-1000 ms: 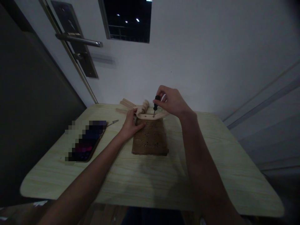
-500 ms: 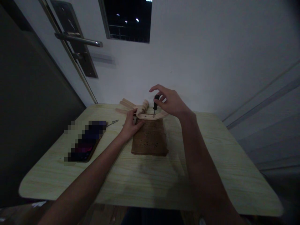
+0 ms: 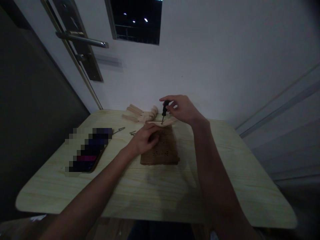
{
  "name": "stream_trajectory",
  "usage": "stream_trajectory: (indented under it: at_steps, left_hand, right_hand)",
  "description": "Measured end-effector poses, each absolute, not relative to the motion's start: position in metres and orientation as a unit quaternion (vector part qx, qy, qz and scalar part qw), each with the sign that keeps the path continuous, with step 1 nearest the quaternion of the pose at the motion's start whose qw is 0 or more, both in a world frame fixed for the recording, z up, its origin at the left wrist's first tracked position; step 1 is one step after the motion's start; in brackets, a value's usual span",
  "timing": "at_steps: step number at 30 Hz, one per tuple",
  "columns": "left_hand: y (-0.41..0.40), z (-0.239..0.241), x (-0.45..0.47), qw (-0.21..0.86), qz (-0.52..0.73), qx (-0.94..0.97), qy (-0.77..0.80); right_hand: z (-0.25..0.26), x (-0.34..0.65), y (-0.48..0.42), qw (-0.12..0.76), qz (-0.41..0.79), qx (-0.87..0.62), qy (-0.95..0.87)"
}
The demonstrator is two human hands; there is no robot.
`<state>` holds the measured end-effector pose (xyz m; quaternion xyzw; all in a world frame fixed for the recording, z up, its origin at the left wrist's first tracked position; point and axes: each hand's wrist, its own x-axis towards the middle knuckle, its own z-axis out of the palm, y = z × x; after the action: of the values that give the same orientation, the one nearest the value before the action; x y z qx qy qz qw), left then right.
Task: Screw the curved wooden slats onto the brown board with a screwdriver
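Note:
My right hand (image 3: 182, 109) pinches the black handle of a small screwdriver (image 3: 164, 109), held upright with its tip on a pale curved wooden piece (image 3: 163, 122). That piece lies across the far end of a dark brown board (image 3: 162, 150) on the light wooden table (image 3: 155, 186). My left hand (image 3: 145, 139) rests on the board's left side beside the curved piece, fingers curled and pressing down.
Several pale wooden parts (image 3: 138, 114) lie behind the board by the wall. Loose screws (image 3: 119, 130) sit left of my left hand. A phone (image 3: 88, 151) lies at the table's left. A door with a metal handle (image 3: 81, 39) stands at the left.
My left hand slid right from the curved piece's left end onto the board. My right hand turned on the screwdriver handle and stayed in place.

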<state>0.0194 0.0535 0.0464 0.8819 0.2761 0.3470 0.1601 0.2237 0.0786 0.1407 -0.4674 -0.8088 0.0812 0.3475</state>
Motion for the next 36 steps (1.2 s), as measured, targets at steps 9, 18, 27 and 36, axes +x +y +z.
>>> stream_trajectory:
  at_steps: [9, 18, 27, 36]
  left_hand:
    - [0.054, 0.043, 0.021, 0.121, 0.323, 0.901, 0.262]
    - [0.051, 0.047, 0.022, 0.112, 0.315, 0.905, 0.264]
    - [0.048, 0.050, 0.022, 0.098, 0.295, 0.912, 0.269]
    - [0.052, 0.046, 0.025, 0.093, 0.301, 0.911, 0.265]
  right_hand:
    - [0.146, 0.220, 0.076, 0.349, 0.077, -0.477, -0.803]
    - [0.143, 0.219, 0.077, 0.345, 0.046, -0.498, -0.794]
    - [0.150, 0.210, 0.072, 0.314, -0.008, -0.539, -0.781]
    - [0.144, 0.216, 0.075, 0.308, 0.011, -0.503, -0.807]
